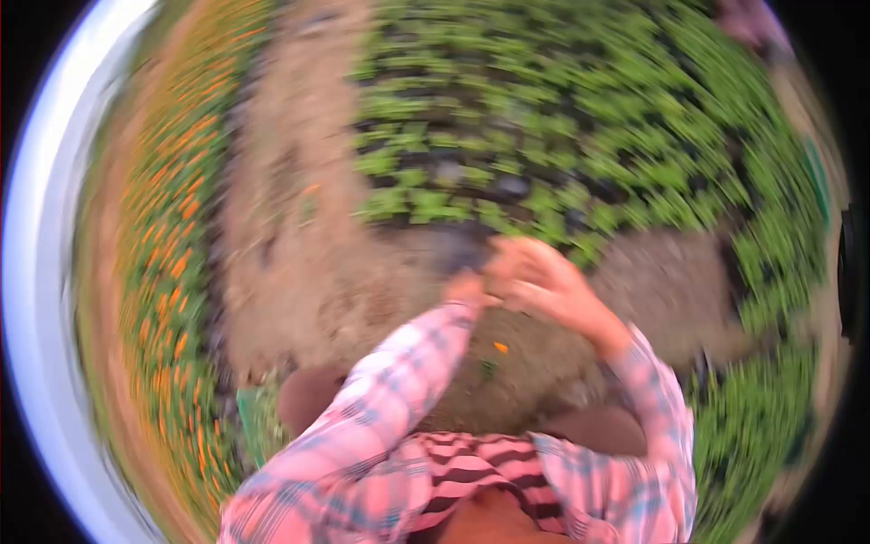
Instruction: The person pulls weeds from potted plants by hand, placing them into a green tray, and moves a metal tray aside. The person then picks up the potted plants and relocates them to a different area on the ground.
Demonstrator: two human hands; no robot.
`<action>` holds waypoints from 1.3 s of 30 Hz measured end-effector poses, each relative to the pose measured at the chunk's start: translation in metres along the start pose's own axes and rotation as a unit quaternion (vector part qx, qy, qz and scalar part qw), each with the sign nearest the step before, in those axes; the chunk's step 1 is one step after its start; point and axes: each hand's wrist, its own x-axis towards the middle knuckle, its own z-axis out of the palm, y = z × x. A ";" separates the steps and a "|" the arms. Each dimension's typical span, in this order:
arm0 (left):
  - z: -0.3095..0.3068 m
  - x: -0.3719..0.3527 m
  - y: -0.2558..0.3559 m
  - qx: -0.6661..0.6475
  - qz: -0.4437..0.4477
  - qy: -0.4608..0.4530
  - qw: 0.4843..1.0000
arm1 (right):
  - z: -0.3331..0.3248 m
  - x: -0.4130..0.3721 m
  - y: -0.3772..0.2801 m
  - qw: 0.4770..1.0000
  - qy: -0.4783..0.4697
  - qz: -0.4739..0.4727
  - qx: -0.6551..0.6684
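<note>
My left hand (465, 287), mostly hidden and blurred, is against a dark, smeared object (446, 247) that looks like a black plastic seedling bag. Beside it, my right hand (546, 283) has its fingers curled and drawn together close to the left hand; what lies between them is too blurred to name. Both hands meet over bare soil, in front of rows of leafy green seedlings (412, 201) standing in black bags.
Brown soil (299, 227) runs along the left side, with a bed of orange flowers (177, 272) beyond it. More seedlings (761, 426) grow at right. A small orange petal (500, 348) lies below my hands. A pinkish blurred shape (748, 23) shows top right.
</note>
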 end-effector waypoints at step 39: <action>0.039 -0.045 0.169 0.530 -0.210 0.142 0.809 | -0.250 -0.181 0.074 0.732 0.463 0.027 -0.499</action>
